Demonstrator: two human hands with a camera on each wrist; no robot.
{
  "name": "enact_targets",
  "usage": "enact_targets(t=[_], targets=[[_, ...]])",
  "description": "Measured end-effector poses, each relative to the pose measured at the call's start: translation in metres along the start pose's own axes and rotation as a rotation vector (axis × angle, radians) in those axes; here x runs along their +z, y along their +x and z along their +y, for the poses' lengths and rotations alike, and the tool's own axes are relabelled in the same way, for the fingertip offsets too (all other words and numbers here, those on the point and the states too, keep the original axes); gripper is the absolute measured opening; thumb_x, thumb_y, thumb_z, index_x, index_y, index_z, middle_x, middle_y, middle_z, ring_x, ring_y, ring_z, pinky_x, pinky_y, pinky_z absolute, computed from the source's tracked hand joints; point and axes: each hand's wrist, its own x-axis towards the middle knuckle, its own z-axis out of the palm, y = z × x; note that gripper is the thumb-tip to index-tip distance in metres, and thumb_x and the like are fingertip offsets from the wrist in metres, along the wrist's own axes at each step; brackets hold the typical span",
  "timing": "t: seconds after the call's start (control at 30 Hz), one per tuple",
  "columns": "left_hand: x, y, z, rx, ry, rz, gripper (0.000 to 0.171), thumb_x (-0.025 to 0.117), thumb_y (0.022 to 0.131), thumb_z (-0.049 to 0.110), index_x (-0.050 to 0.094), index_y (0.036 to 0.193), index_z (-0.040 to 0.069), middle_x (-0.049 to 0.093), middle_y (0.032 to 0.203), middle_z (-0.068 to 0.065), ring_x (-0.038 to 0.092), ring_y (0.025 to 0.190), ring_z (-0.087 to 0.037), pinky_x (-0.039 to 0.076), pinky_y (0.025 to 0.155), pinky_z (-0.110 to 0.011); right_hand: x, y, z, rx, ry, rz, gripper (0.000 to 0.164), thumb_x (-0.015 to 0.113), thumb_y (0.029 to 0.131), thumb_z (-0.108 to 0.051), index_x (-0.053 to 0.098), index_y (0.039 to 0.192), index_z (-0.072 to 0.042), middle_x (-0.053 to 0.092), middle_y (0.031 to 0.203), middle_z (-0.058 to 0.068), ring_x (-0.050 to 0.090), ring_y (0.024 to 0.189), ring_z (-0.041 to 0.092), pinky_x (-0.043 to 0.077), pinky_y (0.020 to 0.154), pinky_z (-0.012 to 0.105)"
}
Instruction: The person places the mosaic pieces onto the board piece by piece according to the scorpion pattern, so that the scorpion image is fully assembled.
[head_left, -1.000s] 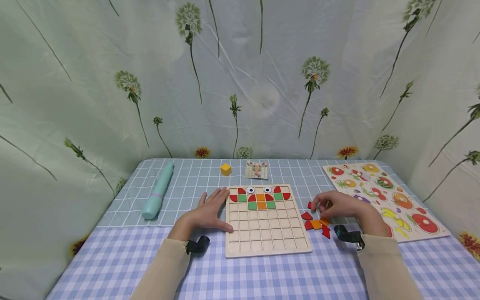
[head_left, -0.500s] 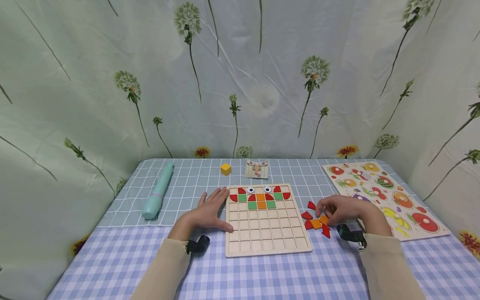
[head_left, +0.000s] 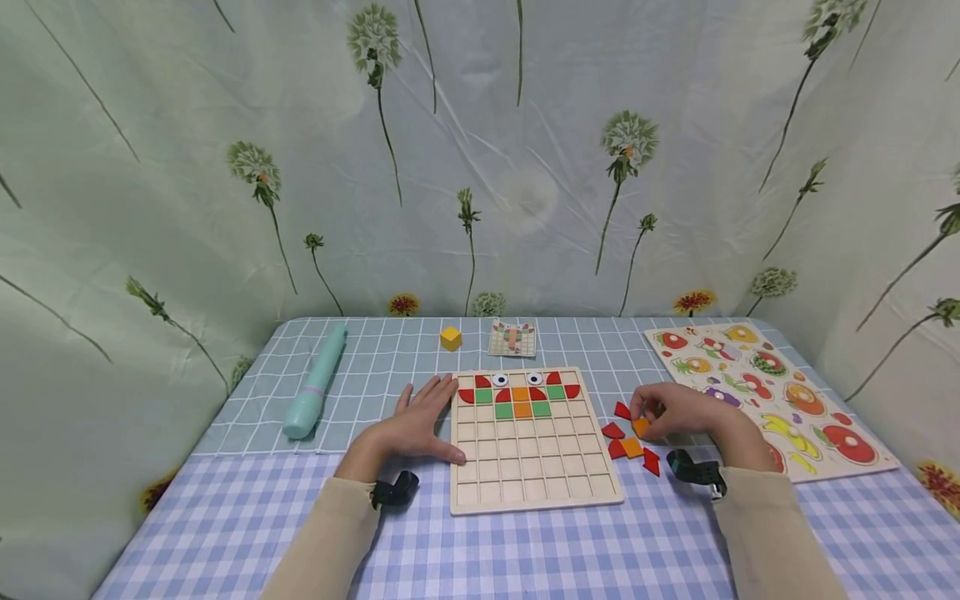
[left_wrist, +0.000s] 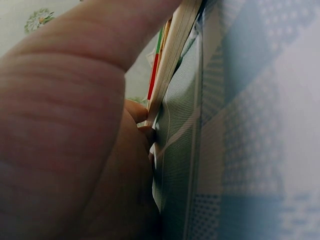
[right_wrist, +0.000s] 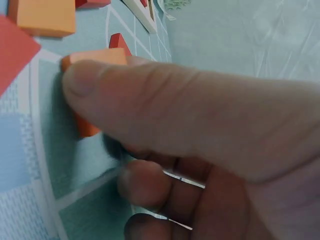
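Note:
A square wooden grid board (head_left: 536,475) lies mid-table, its upper rows holding red, green and orange tiles and two eye tiles. My left hand (head_left: 422,425) rests along the board's left edge with its fingers spread straight; in the left wrist view the thumb (left_wrist: 60,115) covers much of the board's side. Right of the board, my right hand (head_left: 678,412) pinches an orange square tile (right_wrist: 97,57) between thumb and fingers, tilted a little off the cloth. Around it lie another orange tile (head_left: 632,447) and several red tiles (head_left: 612,431).
Behind the board stand a yellow cube (head_left: 451,338) and a small pattern card (head_left: 513,339). A turquoise tapered stick (head_left: 318,387) lies at the left. A fruit puzzle board (head_left: 757,367) lies at the right, partly behind my right forearm. A flowered curtain (head_left: 480,167) hangs behind the table.
My right hand has shifted over the loose tiles and now pinches an orange tile, which has moved slightly apart from the others. The left hand and the board have stayed still.

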Motion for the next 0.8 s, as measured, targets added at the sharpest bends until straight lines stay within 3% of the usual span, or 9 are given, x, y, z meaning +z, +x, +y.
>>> enact_targets(t=[0.37,0.5,0.8], targets=[[-0.001,-0.001,0.001,0.006,-0.004,-0.001,0.124,0.082,0.07,0.063,0.014,0.162,0.012,0.009,0.17,-0.009,0.002,0.158,-0.032,-0.006,0.122,-0.064,0.0,0.003,-0.001,-0.013,0.01,0.044,0.015,0.076,0.085,-0.013,0.063,0.093,-0.012,0.058,0.081,0.002,0.052,0.079,0.02,0.043,0.068,0.029],[-0.001,-0.001,0.001,-0.002,-0.011,-0.001,0.125,0.082,0.07,0.062,0.014,0.162,0.013,0.009,0.17,-0.009,0.002,0.158,-0.031,-0.006,0.122,-0.063,-0.001,0.003,-0.007,-0.012,0.063,0.039,0.015,0.073,0.088,-0.014,0.062,0.097,-0.009,0.059,0.082,0.003,0.053,0.077,0.021,0.047,0.065,0.028],[0.0,0.001,0.0,-0.011,-0.006,0.0,0.124,0.081,0.07,0.063,0.014,0.162,0.013,0.008,0.171,-0.008,0.001,0.158,-0.031,-0.007,0.123,-0.063,0.005,0.011,-0.021,-0.039,0.209,0.12,0.016,0.063,0.097,-0.015,0.061,0.11,-0.005,0.06,0.096,0.012,0.063,0.079,0.022,0.06,0.065,0.033]])
